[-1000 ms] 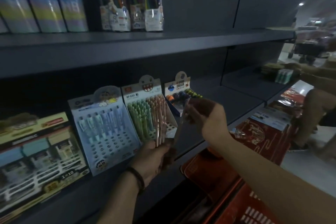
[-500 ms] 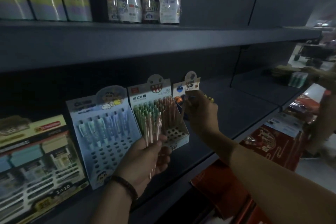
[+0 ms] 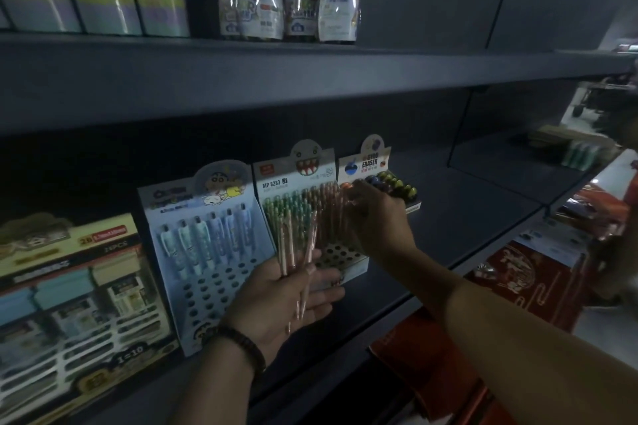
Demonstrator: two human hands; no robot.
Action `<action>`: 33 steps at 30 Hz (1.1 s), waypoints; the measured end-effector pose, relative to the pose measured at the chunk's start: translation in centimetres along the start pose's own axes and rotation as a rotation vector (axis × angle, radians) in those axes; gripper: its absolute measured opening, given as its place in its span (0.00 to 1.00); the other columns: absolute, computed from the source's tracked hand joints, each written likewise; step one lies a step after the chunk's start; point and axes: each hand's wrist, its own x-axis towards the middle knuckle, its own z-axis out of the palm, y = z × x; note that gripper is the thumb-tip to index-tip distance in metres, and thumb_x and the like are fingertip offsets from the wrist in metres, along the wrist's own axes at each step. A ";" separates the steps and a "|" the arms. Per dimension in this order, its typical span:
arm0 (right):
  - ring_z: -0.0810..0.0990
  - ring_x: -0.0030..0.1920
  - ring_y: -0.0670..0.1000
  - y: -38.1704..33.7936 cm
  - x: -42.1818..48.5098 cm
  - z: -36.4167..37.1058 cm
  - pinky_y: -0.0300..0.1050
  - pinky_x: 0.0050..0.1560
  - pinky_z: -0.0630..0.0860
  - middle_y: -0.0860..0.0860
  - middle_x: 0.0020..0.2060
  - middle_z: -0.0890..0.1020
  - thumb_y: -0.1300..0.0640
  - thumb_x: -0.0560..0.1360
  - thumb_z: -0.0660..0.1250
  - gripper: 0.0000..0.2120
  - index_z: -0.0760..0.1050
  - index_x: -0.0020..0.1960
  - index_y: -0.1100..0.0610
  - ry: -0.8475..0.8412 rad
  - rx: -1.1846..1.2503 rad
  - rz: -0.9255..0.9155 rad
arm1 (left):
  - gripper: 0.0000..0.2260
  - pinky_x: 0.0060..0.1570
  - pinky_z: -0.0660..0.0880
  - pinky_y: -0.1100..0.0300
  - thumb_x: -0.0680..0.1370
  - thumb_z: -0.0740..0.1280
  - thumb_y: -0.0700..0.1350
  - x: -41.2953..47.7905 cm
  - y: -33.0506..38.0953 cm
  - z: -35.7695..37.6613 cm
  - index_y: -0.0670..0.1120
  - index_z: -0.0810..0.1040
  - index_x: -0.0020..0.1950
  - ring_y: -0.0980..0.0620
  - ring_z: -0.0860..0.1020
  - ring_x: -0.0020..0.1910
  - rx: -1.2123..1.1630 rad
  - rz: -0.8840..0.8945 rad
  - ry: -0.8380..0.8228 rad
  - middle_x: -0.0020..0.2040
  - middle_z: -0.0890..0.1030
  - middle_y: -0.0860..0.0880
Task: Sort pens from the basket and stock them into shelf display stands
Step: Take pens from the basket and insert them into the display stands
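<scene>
- Left hand lies palm up before the shelf, fingers loosely curled around a few pink pens.
- Right hand reaches into the MP 8283 display stand, fingers pinching 1 pink pen at its right side among standing green and pink pens.

Left hand palm up (beaded band at wrist), fingers loosely cupped, right hand reaching forward, fingers curled

Eraser box right of pen stand (touching)
</scene>
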 end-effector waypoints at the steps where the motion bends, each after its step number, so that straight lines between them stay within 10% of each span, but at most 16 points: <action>1: 0.85 0.44 0.53 -0.2 0.1 -0.2 0.57 0.43 0.84 0.54 0.48 0.86 0.65 0.79 0.69 0.13 0.81 0.61 0.56 -0.015 -0.003 0.019 | 0.10 0.55 0.80 0.48 0.84 0.61 0.39 0.0 0.1 0.0 0.44 0.77 0.64 0.44 0.86 0.49 -0.004 0.003 -0.002 0.50 0.87 0.43; 8: 0.84 0.33 0.48 -4.0 -2.0 -3.7 0.44 0.34 0.80 0.52 0.35 0.85 0.55 0.83 0.68 0.09 0.82 0.45 0.56 -0.077 0.317 0.200 | 0.10 0.58 0.79 0.46 0.84 0.63 0.39 0.1 -0.2 0.3 0.42 0.78 0.63 0.42 0.85 0.52 0.032 0.019 -0.020 0.52 0.86 0.40; 11: 0.80 0.33 0.51 -5.7 -3.3 -5.2 0.41 0.32 0.75 0.58 0.38 0.85 0.59 0.82 0.70 0.09 0.82 0.48 0.65 -0.236 0.697 0.339 | 0.09 0.59 0.79 0.43 0.83 0.63 0.38 -0.2 -0.4 0.7 0.39 0.78 0.63 0.39 0.85 0.52 0.011 0.025 -0.030 0.52 0.85 0.37; 24: 0.83 0.33 0.55 -6.6 -3.5 -7.8 0.47 0.35 0.83 0.57 0.36 0.85 0.68 0.77 0.74 0.11 0.81 0.59 0.66 -0.062 0.897 0.479 | 0.14 0.62 0.76 0.40 0.85 0.59 0.47 -1.6 -0.3 0.8 0.43 0.80 0.63 0.38 0.84 0.53 -0.045 -0.005 -0.028 0.54 0.85 0.40; 29: 0.84 0.36 0.58 -6.2 -3.5 -7.8 0.57 0.43 0.85 0.55 0.36 0.85 0.67 0.78 0.73 0.11 0.81 0.59 0.65 -0.056 0.855 0.388 | 0.10 0.31 0.67 0.60 0.85 0.61 0.46 -1.7 -0.3 0.3 0.46 0.81 0.56 0.53 0.69 0.30 0.034 0.006 0.096 0.35 0.76 0.48; 33: 0.86 0.41 0.66 -5.6 -3.3 -7.1 0.66 0.43 0.84 0.58 0.40 0.86 0.66 0.79 0.72 0.08 0.82 0.57 0.63 0.045 0.714 0.316 | 0.06 0.30 0.59 0.60 0.85 0.60 0.46 -1.7 -0.5 0.0 0.45 0.73 0.51 0.55 0.63 0.28 0.070 -0.021 0.172 0.32 0.69 0.50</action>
